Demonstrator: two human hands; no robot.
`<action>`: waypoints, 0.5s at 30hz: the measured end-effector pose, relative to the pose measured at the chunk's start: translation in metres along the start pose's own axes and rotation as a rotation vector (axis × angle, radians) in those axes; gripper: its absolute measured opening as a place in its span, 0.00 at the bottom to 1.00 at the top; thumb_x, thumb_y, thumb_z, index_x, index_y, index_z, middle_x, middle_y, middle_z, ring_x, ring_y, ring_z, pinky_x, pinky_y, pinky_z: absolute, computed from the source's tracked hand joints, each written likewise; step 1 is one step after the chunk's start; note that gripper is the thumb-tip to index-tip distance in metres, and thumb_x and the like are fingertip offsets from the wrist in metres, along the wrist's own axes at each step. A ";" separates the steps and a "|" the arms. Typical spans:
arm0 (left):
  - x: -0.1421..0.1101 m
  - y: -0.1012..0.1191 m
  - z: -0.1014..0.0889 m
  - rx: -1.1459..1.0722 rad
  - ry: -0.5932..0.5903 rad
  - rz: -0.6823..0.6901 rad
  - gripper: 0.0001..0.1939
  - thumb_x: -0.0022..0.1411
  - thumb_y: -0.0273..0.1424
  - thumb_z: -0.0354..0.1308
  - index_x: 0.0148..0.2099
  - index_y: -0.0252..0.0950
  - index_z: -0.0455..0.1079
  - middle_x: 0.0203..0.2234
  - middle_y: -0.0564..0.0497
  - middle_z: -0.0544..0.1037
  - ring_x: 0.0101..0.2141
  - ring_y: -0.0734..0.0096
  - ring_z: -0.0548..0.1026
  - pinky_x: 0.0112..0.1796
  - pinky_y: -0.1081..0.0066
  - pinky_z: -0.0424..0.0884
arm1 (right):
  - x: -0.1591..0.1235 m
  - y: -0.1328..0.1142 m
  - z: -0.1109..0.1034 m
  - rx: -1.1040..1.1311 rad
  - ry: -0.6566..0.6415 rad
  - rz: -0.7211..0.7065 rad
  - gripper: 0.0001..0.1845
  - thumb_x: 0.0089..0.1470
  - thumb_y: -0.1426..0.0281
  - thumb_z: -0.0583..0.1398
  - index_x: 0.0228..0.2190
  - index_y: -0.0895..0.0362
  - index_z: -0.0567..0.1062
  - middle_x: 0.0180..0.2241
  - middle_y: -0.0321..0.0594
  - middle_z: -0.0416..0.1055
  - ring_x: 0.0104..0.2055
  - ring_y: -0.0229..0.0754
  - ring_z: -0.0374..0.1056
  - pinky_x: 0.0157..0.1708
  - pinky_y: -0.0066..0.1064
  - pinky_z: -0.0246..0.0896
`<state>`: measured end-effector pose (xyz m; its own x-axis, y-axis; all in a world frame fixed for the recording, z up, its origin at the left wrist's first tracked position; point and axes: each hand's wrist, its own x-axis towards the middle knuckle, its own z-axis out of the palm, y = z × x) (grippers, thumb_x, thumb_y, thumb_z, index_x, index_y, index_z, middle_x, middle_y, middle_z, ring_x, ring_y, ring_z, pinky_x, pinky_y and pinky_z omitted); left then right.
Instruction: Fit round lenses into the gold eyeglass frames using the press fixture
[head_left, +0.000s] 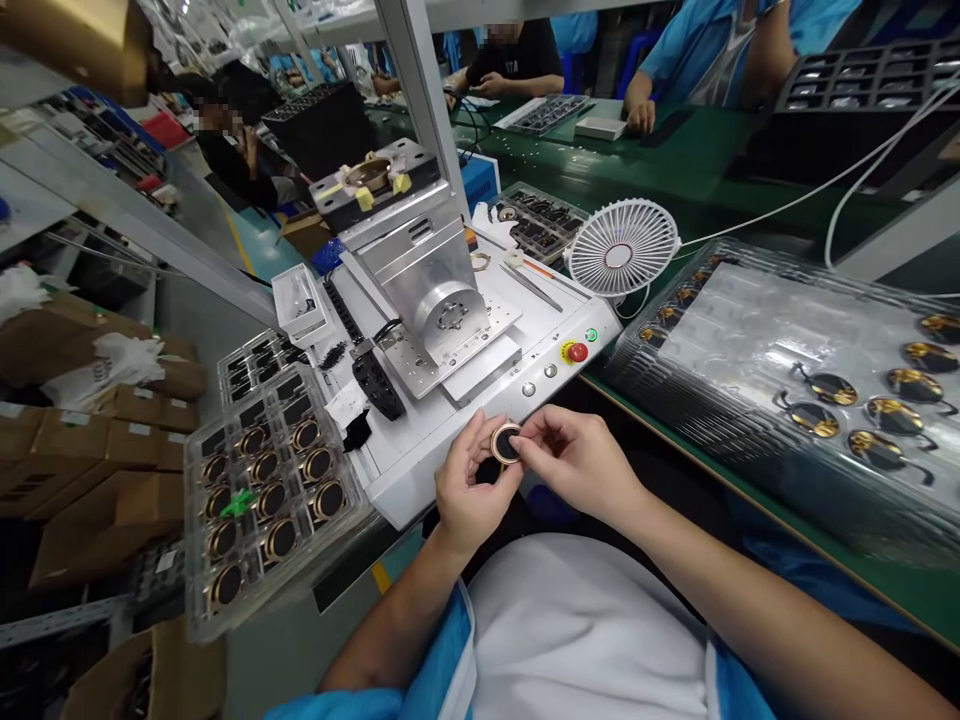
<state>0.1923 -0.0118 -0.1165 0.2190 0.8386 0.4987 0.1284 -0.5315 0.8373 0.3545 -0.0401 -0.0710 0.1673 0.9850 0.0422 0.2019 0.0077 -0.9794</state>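
In front of my body I hold a round gold-rimmed watch case [505, 443] with a black disc in its middle. My left hand [472, 485] is closed around its left and lower edge, between thumb and fingers. From the right, my right hand [577, 460] is closed in a pinch, its thumb and fingertips on the right side of the case. Whether the fingertips also grip something small is hidden. Just beyond my hands is the front of a white machine [450, 440] carrying a metal fixture block [420, 270].
On the left is a clear tray [300, 500] of similar gold-rimmed cases. A white fan [619, 250] stands at the machine's right corner, near a red stop button [577, 352] and tweezers [534, 287]. Stacked trays [720, 400] with black-and-gold parts lie right. Co-workers sit across the green table [675, 160].
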 end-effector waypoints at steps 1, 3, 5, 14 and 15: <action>0.000 -0.001 0.000 -0.005 0.010 0.000 0.39 0.57 0.21 0.71 0.68 0.41 0.64 0.52 0.40 0.83 0.49 0.59 0.84 0.48 0.65 0.82 | 0.000 0.001 0.001 0.002 0.019 0.016 0.08 0.53 0.65 0.66 0.26 0.55 0.74 0.23 0.36 0.72 0.22 0.37 0.64 0.23 0.29 0.59; -0.001 -0.002 0.002 -0.037 0.027 0.002 0.38 0.56 0.21 0.72 0.67 0.40 0.65 0.51 0.40 0.83 0.48 0.59 0.84 0.48 0.65 0.83 | 0.001 0.002 0.004 0.066 0.006 0.094 0.10 0.51 0.63 0.67 0.29 0.55 0.73 0.24 0.35 0.72 0.23 0.37 0.64 0.23 0.28 0.59; -0.003 -0.004 0.006 -0.084 0.019 0.020 0.39 0.55 0.20 0.72 0.66 0.40 0.65 0.50 0.42 0.84 0.48 0.60 0.84 0.48 0.65 0.83 | 0.001 0.004 0.003 0.207 -0.088 0.203 0.16 0.50 0.58 0.69 0.30 0.56 0.73 0.24 0.35 0.72 0.22 0.37 0.64 0.21 0.27 0.59; 0.002 -0.021 0.006 -0.114 -0.150 0.144 0.33 0.57 0.17 0.69 0.62 0.40 0.70 0.52 0.45 0.79 0.53 0.62 0.79 0.55 0.62 0.79 | -0.097 0.005 -0.172 -0.354 0.789 0.228 0.24 0.51 0.46 0.67 0.32 0.55 0.78 0.25 0.41 0.73 0.24 0.43 0.65 0.24 0.33 0.58; 0.003 -0.021 0.005 -0.096 -0.160 0.144 0.29 0.58 0.17 0.68 0.60 0.39 0.71 0.50 0.46 0.80 0.51 0.63 0.80 0.54 0.62 0.80 | -0.118 0.004 -0.196 -0.557 0.952 0.268 0.24 0.53 0.46 0.66 0.31 0.55 0.79 0.24 0.43 0.73 0.25 0.45 0.66 0.24 0.35 0.58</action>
<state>0.1950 0.0013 -0.1341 0.3803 0.7215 0.5787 -0.0058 -0.6238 0.7816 0.5249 -0.1897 -0.0416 0.8876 0.4098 0.2103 0.4102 -0.4956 -0.7655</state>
